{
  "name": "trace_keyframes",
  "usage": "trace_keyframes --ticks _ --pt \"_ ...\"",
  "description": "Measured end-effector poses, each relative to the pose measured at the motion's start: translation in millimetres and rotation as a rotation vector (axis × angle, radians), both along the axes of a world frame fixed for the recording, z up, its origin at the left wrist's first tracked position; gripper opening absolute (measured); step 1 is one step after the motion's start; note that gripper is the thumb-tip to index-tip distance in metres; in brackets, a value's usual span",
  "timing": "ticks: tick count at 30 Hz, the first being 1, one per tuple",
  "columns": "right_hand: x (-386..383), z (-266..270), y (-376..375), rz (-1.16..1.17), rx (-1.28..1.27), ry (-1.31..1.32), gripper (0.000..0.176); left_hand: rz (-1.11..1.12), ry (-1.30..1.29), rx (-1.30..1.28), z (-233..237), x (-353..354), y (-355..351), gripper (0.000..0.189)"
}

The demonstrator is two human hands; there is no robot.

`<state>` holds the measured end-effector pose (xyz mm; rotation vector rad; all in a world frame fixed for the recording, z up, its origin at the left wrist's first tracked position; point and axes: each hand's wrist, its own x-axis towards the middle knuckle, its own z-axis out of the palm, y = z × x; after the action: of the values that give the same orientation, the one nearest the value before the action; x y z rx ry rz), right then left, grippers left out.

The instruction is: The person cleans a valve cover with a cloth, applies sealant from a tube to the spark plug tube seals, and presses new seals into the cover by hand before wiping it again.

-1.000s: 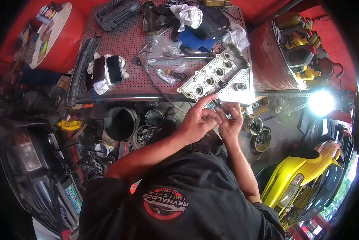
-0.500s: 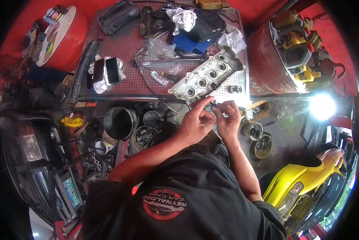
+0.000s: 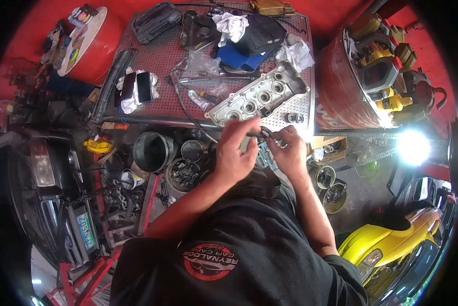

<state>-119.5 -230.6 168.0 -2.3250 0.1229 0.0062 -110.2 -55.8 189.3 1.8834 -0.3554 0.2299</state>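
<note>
My right hand (image 3: 290, 151) pinches a small dark ring-shaped part (image 3: 265, 132) between thumb and fingers, just off the bench's near edge. Beside it on the left, my left hand (image 3: 235, 153) is slightly blurred, its thumb and fingers apart with nothing visible between them. Beyond both hands, a silvery metal engine cover (image 3: 249, 97) with a row of round holes lies slanted on the perforated bench (image 3: 162, 53). Small round metal parts (image 3: 294, 118) stand to the right of the cover's lower edge.
Two phones (image 3: 144, 87) lie on a white cloth at the bench's left. A black cloth bag (image 3: 262, 33) and white rags (image 3: 230, 26) are at the back. Below stand a dark bucket (image 3: 151, 152) and a bowl of small parts (image 3: 182, 174). Bottles (image 3: 382, 71) crowd a red drum.
My left hand has moved back from the right hand's fingers and spread its own. The dark ring now shows in my right hand. The view has shifted slightly.
</note>
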Motion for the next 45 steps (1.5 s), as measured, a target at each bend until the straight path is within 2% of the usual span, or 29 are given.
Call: trace_keyframes --ticks 1,3,5,9,11,12,15,16,19,20,22,25,26,29,30,33,34,37,45 --pt "0.4 3.4 -5.4 0.039 -0.059 -0.021 0.018 0.042 -0.089 0.089 10.4 8.3 -2.5 0.056" --pt "1.5 9.2 -11.9 0.121 -0.150 -0.076 0.018 -0.145 -0.098 0.253 10.7 17.2 -8.6 0.065" --pt "3.3 14.7 -15.2 0.193 -0.217 -0.145 0.017 -0.239 -0.127 0.450 13.9 17.6 -17.1 0.067" --pt "4.2 19.5 -24.7 0.170 -0.213 -0.187 0.018 -0.256 -0.081 0.390 2.9 25.5 -27.2 0.063" --pt "2.3 16.7 -29.0 0.067 0.022 -0.119 0.027 -0.241 -0.070 0.281 -5.9 33.1 -27.7 0.060" --pt "1.6 13.9 -30.0 0.019 0.142 -0.087 0.032 -0.211 -0.159 0.234 -7.2 38.6 -28.0 0.053" --pt "-6.3 -4.9 -28.5 -0.103 0.526 -0.075 0.049 -0.160 0.383 -0.204 -7.0 41.8 -28.4 0.048" --pt "-10.9 -14.7 -26.5 -0.131 0.660 -0.043 0.047 -0.169 0.387 -0.351 -14.4 44.3 -29.2 0.046" --pt "-20.2 -39.5 -18.8 -0.203 1.062 0.060 0.039 -0.167 0.473 -0.404 -22.5 41.1 -30.3 0.047" --pt "-21.3 -44.1 -16.3 -0.223 1.119 0.053 0.031 -0.176 0.484 -0.382 -23.0 39.5 -30.5 0.049" --pt "-21.3 -48.4 -12.3 -0.265 1.179 0.013 0.028 -0.197 0.507 -0.339 -23.1 35.4 -31.8 0.051" --pt "-22.3 -56.2 -14.7 -0.375 1.247 0.028 0.022 -0.159 0.291 -0.278 -19.1 30.2 -36.4 0.058" --pt "-22.1 -58.4 -16.4 -0.417 1.266 0.048 0.019 -0.101 0.148 -0.101 -14.1 27.9 -32.5 0.064" --pt "-21.9 -60.6 -20.7 -0.499 1.602 0.068 0.014 0.004 0.113 -0.054 -0.5 8.7 -33.0 0.070" --pt "-20.8 -59.9 -18.5 -0.539 1.617 0.082 0.011 -0.059 0.347 -0.330 -1.8 -1.1 -37.8 0.074" --pt "-22.0 -46.5 -22.2 -0.434 1.644 0.186 0.012 -0.310 0.951 -1.024 -1.2 -16.5 -35.8 0.077" --pt "-23.4 -49.7 -25.9 -0.442 1.603 0.241 0.013 -0.389 1.009 -1.120 -4.5 -18.6 -35.0 0.077" --pt "-23.6 -52.8 -26.1 -0.436 1.538 0.224 0.013 -0.420 1.079 -1.326 -16.5 -26.0 -37.7 0.077" --pt "-29.6 -60.3 -34.9 -0.439 1.461 0.251 0.011 -0.412 1.125 -1.387 -17.7 -33.8 -43.3 0.074"
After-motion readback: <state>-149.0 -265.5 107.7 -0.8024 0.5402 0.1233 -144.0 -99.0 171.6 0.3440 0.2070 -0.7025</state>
